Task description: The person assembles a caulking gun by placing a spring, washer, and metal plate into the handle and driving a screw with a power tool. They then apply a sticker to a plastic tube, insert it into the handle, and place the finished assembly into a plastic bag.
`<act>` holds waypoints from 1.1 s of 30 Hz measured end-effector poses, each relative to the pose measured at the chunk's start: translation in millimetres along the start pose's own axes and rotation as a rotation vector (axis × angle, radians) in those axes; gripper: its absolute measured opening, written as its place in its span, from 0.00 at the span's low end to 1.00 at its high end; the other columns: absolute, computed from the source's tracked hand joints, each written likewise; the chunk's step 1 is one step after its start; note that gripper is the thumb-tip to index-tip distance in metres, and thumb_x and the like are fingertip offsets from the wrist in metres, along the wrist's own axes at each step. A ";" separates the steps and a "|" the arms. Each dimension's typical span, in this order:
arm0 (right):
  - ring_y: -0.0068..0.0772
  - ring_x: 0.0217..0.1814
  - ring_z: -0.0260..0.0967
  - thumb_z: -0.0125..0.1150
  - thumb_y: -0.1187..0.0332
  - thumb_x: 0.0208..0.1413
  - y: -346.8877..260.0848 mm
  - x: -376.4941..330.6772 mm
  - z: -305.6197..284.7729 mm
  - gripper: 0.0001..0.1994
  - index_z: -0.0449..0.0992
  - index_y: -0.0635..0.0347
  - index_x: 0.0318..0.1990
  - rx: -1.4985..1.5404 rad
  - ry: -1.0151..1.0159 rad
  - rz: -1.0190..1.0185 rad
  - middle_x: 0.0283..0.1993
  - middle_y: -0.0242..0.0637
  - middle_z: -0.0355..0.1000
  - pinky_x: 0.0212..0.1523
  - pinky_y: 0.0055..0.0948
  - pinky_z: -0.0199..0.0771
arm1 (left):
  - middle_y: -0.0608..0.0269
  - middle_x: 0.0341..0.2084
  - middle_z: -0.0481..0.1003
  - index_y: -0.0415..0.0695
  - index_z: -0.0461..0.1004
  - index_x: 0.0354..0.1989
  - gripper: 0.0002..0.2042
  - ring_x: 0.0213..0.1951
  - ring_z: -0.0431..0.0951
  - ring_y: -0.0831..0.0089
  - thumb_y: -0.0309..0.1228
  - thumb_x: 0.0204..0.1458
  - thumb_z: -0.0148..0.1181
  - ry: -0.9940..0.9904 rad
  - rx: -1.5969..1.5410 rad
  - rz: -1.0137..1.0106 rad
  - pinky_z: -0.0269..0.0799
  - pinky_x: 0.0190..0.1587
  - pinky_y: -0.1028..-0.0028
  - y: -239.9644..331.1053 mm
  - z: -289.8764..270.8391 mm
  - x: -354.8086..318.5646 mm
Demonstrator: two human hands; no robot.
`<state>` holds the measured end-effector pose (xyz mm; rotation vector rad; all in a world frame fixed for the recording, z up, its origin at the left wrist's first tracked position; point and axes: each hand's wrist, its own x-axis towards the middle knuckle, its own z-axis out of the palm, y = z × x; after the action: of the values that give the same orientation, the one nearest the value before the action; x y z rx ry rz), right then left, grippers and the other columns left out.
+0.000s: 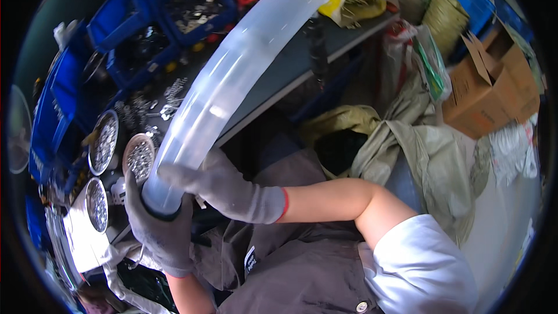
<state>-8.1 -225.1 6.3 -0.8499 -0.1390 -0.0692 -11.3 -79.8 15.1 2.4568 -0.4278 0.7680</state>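
Gripping the tube [232, 75] at its near end: left hand [160, 227] wrapped underneath, right hand [224, 189] clamped over top, rest sticking out over the bench [290, 64].

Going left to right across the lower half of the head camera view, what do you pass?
Round metal dishes of small parts → left hand, gloved grey, under the translucent tube's end → right hand, gloved grey → white sleeve

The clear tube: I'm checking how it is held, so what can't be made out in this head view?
- Near end of the clear tube: covered by the left hand and right hand; both gloved.
- Far end: cut off by the top edge.
- Small metal parts in the round dishes: too small to identify.
- Blue bins: contents blurred near the rim.
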 end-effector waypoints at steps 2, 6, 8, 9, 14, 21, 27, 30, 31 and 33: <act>0.20 0.42 0.71 0.65 0.64 0.55 -7.3 -6.9 -42.3 0.17 0.73 0.61 0.50 -0.174 -0.199 0.056 0.42 0.32 0.74 0.40 0.25 0.74 | 0.47 0.50 0.72 0.35 0.62 0.63 0.41 0.50 0.75 0.54 0.25 0.34 0.71 0.014 0.022 0.093 0.67 0.57 0.62 -12.6 11.5 -7.5; 0.23 0.45 0.75 0.62 0.67 0.56 -58.7 -32.2 -176.7 0.18 0.73 0.61 0.54 -0.908 -0.008 0.124 0.45 0.37 0.77 0.44 0.25 0.76 | 0.48 0.53 0.72 0.33 0.64 0.61 0.37 0.53 0.74 0.58 0.22 0.36 0.68 -0.023 0.052 -0.046 0.65 0.59 0.64 -66.4 4.0 -37.0; 0.21 0.41 0.75 0.58 0.64 0.58 -65.1 -49.0 -268.2 0.16 0.75 0.62 0.51 -1.024 0.296 0.237 0.41 0.35 0.78 0.42 0.24 0.75 | 0.49 0.55 0.72 0.33 0.64 0.61 0.36 0.55 0.73 0.58 0.20 0.36 0.66 -0.052 0.096 -0.093 0.64 0.60 0.63 -82.7 -7.3 -54.5; 0.34 0.40 0.78 0.59 0.57 0.55 -61.5 -67.5 -318.6 0.17 0.79 0.59 0.46 -1.210 0.394 0.231 0.38 0.40 0.79 0.42 0.32 0.76 | 0.49 0.55 0.71 0.34 0.64 0.61 0.36 0.55 0.73 0.57 0.20 0.37 0.66 -0.076 0.091 -0.122 0.63 0.61 0.63 -86.0 -12.3 -60.5; 0.49 0.46 0.74 0.55 0.57 0.53 23.5 -172.3 -426.5 0.12 0.78 0.52 0.37 -1.850 0.195 0.721 0.39 0.46 0.75 0.47 0.45 0.74 | 0.49 0.53 0.73 0.35 0.66 0.60 0.36 0.54 0.74 0.55 0.20 0.35 0.66 -0.189 0.182 -0.141 0.64 0.60 0.61 -101.2 -21.9 -85.9; 0.53 0.56 0.69 0.54 0.56 0.56 171.9 -215.6 -533.7 0.18 0.76 0.56 0.48 -1.476 0.464 0.987 0.54 0.48 0.73 0.58 0.42 0.69 | 0.51 0.50 0.72 0.36 0.65 0.61 0.38 0.51 0.74 0.57 0.20 0.32 0.68 -0.294 0.280 -0.167 0.65 0.58 0.62 -84.7 -29.9 -74.5; 0.45 0.51 0.72 0.52 0.55 0.59 180.2 -233.4 -532.0 0.20 0.76 0.63 0.46 -1.346 0.549 0.795 0.48 0.48 0.75 0.55 0.37 0.69 | 0.49 0.47 0.72 0.36 0.65 0.60 0.39 0.49 0.74 0.54 0.20 0.29 0.66 -0.348 0.349 -0.087 0.66 0.56 0.60 -86.3 -30.9 -67.6; 0.43 0.50 0.73 0.51 0.54 0.60 140.5 -230.2 -515.6 0.21 0.76 0.65 0.45 -1.321 0.589 0.725 0.46 0.49 0.76 0.54 0.35 0.69 | 0.49 0.43 0.72 0.35 0.65 0.59 0.38 0.46 0.74 0.53 0.20 0.30 0.64 -0.343 0.271 -0.092 0.67 0.54 0.59 -87.6 -29.0 -66.2; 0.36 0.44 0.71 0.53 0.54 0.59 110.2 -216.6 -477.9 0.20 0.75 0.66 0.42 -1.063 0.709 0.745 0.41 0.44 0.75 0.48 0.32 0.69 | 0.49 0.43 0.72 0.35 0.65 0.59 0.38 0.46 0.74 0.53 0.20 0.30 0.64 -0.341 0.270 -0.089 0.67 0.54 0.59 -87.4 -29.2 -66.0; 0.19 0.34 0.62 0.57 0.59 0.58 48.4 -166.6 -402.6 0.15 0.74 0.65 0.34 -0.734 0.837 0.613 0.29 0.31 0.70 0.36 0.24 0.63 | 0.49 0.42 0.71 0.36 0.65 0.58 0.38 0.44 0.75 0.53 0.20 0.29 0.65 -0.353 0.224 -0.073 0.68 0.52 0.59 -91.3 -32.4 -67.4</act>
<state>-129.1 -495.4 -317.1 -1.4885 0.9867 0.1118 -38.6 22.0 -38.1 2.8125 -0.3939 0.3666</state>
